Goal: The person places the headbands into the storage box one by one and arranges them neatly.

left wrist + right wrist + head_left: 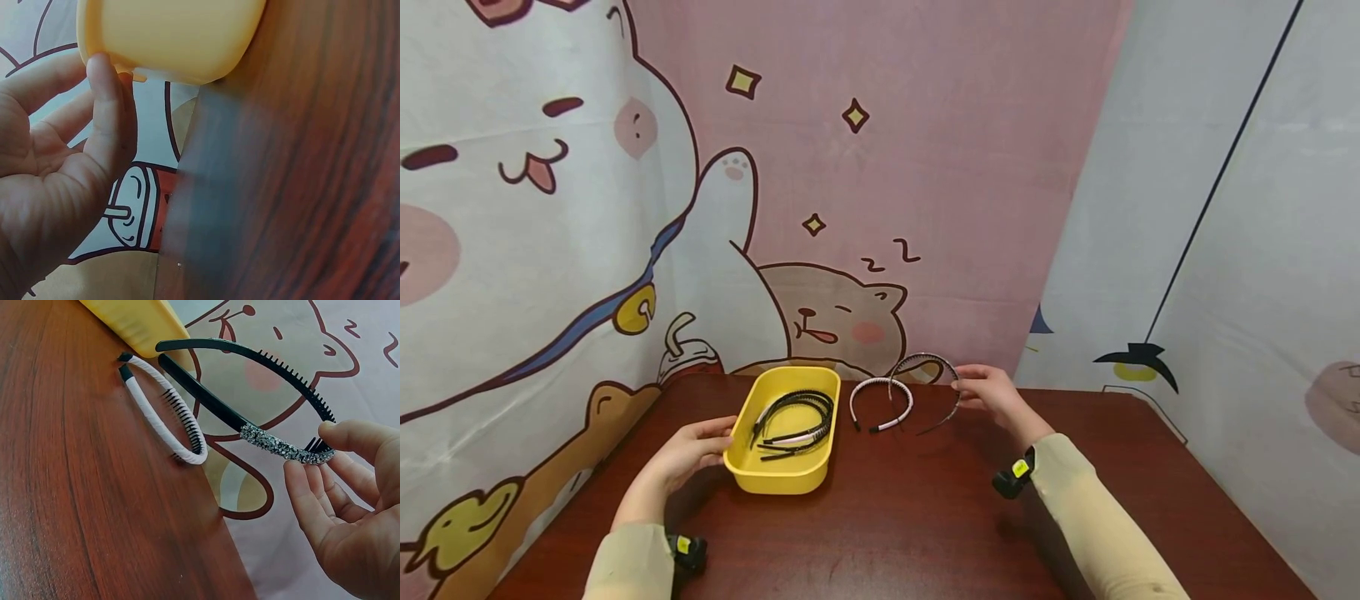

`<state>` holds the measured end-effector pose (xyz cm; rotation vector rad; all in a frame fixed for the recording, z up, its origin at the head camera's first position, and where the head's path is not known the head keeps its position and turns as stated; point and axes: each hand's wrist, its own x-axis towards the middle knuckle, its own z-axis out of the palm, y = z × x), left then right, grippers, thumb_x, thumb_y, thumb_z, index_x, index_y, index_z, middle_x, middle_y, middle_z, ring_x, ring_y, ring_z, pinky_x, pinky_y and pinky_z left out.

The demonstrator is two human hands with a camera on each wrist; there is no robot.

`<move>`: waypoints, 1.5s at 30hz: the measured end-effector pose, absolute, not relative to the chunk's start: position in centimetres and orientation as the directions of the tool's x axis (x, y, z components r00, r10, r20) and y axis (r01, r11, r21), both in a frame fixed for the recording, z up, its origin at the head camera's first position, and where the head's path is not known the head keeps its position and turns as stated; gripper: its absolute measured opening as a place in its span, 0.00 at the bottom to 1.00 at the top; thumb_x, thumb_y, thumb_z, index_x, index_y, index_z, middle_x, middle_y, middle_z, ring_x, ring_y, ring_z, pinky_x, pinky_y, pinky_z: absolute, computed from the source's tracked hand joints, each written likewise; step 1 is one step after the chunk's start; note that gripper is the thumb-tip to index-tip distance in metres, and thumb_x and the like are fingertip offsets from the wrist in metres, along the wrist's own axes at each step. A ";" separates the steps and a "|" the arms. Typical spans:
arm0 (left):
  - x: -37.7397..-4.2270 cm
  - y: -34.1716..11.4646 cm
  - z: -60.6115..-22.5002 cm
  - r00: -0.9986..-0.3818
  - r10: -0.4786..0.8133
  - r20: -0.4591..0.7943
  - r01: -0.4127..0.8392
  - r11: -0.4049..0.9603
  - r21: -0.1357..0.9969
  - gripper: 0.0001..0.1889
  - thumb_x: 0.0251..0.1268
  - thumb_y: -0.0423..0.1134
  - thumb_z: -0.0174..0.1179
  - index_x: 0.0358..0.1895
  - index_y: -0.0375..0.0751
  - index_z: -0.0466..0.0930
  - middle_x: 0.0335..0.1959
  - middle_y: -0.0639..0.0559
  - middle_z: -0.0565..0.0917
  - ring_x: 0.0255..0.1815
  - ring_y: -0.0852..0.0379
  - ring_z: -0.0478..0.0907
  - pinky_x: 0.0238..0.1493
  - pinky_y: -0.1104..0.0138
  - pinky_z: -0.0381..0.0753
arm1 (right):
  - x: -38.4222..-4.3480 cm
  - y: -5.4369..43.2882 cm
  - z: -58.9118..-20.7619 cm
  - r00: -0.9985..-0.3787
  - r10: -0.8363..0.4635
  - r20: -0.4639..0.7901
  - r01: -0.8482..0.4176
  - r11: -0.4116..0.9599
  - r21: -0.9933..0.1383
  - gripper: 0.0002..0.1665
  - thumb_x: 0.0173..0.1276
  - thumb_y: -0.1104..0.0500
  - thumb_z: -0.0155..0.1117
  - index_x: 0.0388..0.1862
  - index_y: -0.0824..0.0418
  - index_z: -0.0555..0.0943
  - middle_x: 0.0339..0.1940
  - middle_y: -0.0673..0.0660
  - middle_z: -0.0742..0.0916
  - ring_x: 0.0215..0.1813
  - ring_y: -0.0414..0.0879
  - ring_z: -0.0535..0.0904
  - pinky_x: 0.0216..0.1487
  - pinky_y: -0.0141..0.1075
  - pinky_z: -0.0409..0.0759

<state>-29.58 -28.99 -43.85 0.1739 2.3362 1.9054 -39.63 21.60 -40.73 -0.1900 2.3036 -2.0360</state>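
My left hand point(688, 454) holds the left edge of a yellow plastic basket point(782, 483), with a fingertip against its outer wall in the left wrist view. Several dark headbands point(793, 437) lie inside it, some with pale parts. My right hand point(992, 396) pinches a black toothed headband point(219, 403) by its curved top, covered in silvery glitter, and keeps it raised with its ends pointing away from the hand. Beside it, a white-wrapped headband point(150, 415) with black tips and inner teeth rests on the table between the basket and my right hand.
The reddish-brown wooden table point(910, 517) meets a cartoon-printed cloth point(970, 208) at its back edge. More printed cloth hangs at the left and right sides. A small black camera is strapped to each wrist.
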 end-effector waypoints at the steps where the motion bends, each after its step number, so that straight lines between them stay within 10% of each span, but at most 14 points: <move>1: -29.6 -29.0 -43.8 -0.986 0.166 -0.022 0.012 0.199 0.980 0.30 0.70 0.32 0.56 0.70 0.23 0.57 0.57 0.30 0.73 0.45 0.48 0.79 0.42 0.65 0.81 | -39.6 21.5 -40.7 -0.990 -0.134 0.037 -0.053 0.120 -0.991 0.30 0.64 0.66 0.65 0.64 0.74 0.70 0.43 0.60 0.84 0.36 0.46 0.82 0.51 0.54 0.78; 45: -29.5 -29.0 -43.9 -0.987 0.160 -0.025 0.006 0.188 0.982 0.30 0.68 0.31 0.56 0.70 0.23 0.58 0.53 0.34 0.75 0.43 0.52 0.79 0.43 0.66 0.82 | -39.4 18.2 -37.1 -0.982 -0.167 0.088 -0.098 0.056 -0.994 0.28 0.65 0.68 0.62 0.63 0.75 0.70 0.43 0.63 0.83 0.36 0.48 0.83 0.48 0.50 0.81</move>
